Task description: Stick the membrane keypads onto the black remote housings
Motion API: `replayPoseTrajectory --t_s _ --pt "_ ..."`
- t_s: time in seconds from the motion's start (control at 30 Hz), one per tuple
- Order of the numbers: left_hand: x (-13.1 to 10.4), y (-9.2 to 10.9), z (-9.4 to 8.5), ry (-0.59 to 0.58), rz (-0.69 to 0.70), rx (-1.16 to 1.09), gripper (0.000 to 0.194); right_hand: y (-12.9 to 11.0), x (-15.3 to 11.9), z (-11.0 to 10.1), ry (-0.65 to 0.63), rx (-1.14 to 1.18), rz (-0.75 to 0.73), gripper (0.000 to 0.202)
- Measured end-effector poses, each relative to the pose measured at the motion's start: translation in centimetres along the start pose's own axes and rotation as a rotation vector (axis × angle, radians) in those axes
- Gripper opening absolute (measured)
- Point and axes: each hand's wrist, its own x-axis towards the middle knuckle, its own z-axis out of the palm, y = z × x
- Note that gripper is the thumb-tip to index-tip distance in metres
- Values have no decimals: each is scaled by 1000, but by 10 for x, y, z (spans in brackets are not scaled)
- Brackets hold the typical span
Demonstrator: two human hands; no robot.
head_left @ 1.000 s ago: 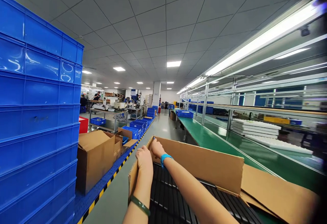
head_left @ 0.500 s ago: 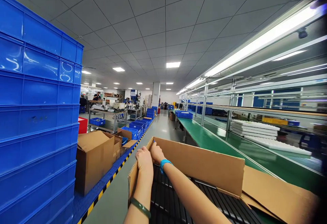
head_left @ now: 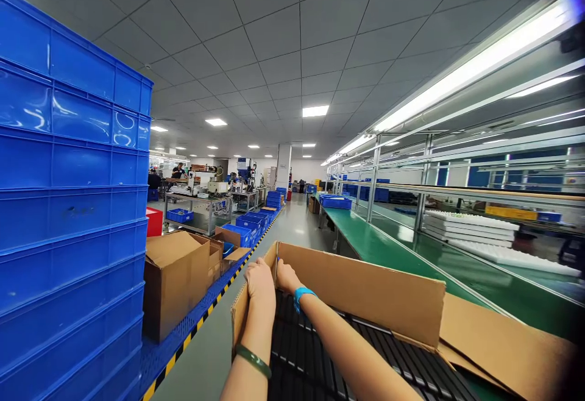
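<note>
**Your two hands work close together at the corner of an open cardboard box**

Your left hand (head_left: pixel 259 278) bends its fingers over the top edge of the near-left wall (head_left: pixel 239 312) of the open cardboard box (head_left: pixel 361 285), so this board is pinched in your grip. Your right hand (head_left: pixel 287 277) is just beside it, on the inner side of the same corner. Its fingers are folded closed around a small blue item (head_left: pixel 278 259), of which only a little part shows above them; what it is exactly, I cannot tell. Whether these fingers also press on the cardboard is not clear to see.

The box is directly under both your hands and forearms, and its long wall stretches from your right hand away to the right. Below your hands, inside the box, lie black slatted pieces (head_left: pixel 315 358), partly covered by your right forearm. A green bangle (head_left: pixel 253 361) is around your left wrist, and a blue band (head_left: pixel 302 297) is around your right wrist.

Well to the right of your right hand, beyond the end of the long wall, a flat brown cardboard piece (head_left: pixel 498 334) lies beside the green bench (head_left: pixel 365 239). To the left of your left hand there is a closed-looking brown carton (head_left: pixel 176 285), and farther left rises a tall stack of blue crates (head_left: pixel 73 212).
</note>
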Motion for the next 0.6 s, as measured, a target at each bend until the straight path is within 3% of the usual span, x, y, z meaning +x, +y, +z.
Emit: replayPoseTrajectory --t_s 0.17,0.33,0.47,0.6 --pt "8 -12 3 -18 -6 -10 27 9 -27 9 -3 100 9 32" --pt "22 -45 6 -68 -33 -20 30 38 -70 9 -46 351 55 32" --pt "33 -74 10 -142 -71 -22 32 63 -125 -4 -90 612 74 28" --pt "38 -111 19 -262 -113 -24 32 93 -201 -28 -111 836 116 28"
